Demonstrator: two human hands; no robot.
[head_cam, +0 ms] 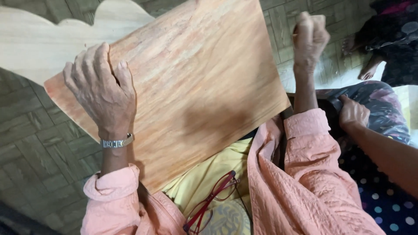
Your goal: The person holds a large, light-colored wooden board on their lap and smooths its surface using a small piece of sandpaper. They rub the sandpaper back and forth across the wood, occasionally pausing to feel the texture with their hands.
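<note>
Underfoot, a wood-block parquet floor (30,143), grey-brown, showing bare at the left and again at the top right. Resting tilted across the lap, one orange-stained wooden board (196,82), grain running up toward the far edge; near corner pointing down at the chest, right edge ending just beside the right forearm. Behind its far left edge, one paler unstained panel with a scalloped outline (48,39), partly covered by the board. Open floor beyond both panels on the left; on the right, much tighter, with another person close by.

Left hand (102,93) laid on the board's left edge, fingers curled over it and gripping the wood, a metal watch (116,142) at the wrist. Right hand (309,37) raised past the board's upper right corner, closed in a fist; perhaps a thin stick or brush pinched inside, though only a sliver shows and cannot be told for sure. Not touching the board.

Two peach sleeves, one yellow shirt front, one pair of red-framed glasses (211,202) hanging at the chest. At the right, another person's hand (352,114) pressing on flowered dark cloth, and farther off a bare foot (368,72) on a pale mat.
</note>
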